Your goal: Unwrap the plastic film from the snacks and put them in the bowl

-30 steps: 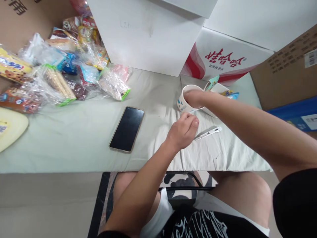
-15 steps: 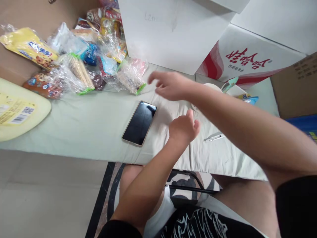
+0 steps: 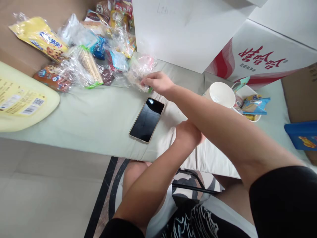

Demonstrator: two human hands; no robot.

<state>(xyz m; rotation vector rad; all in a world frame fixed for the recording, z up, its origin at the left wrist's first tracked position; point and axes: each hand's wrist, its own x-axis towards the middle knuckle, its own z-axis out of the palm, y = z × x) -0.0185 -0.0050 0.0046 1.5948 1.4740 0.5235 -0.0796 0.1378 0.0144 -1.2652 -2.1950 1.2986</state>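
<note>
My right hand [image 3: 158, 82] reaches across to the near edge of the snack pile, its fingers closed on a clear plastic snack packet [image 3: 136, 74] with a green edge. The packet still lies against the other wrapped snacks. My left hand [image 3: 188, 133] rests low over the cloth, under my right forearm, which hides its fingers. A black-screened smartphone [image 3: 147, 120] lies on the cloth between the packet and my left hand, touched by neither.
Wrapped snacks, among them a yellow bag [image 3: 41, 38], pile up at the back left. A pale yellow jug [image 3: 22, 99] lies at left. White cartons [image 3: 170, 29] stand behind. To the right are a white paper cup [image 3: 221, 94] and a white tray [image 3: 257, 117] holding small packets.
My right hand has moved left and down onto the clear packet, its fingers closing there. My left hand has slipped behind my right forearm. The view has shifted slightly, showing the cup and tray.
</note>
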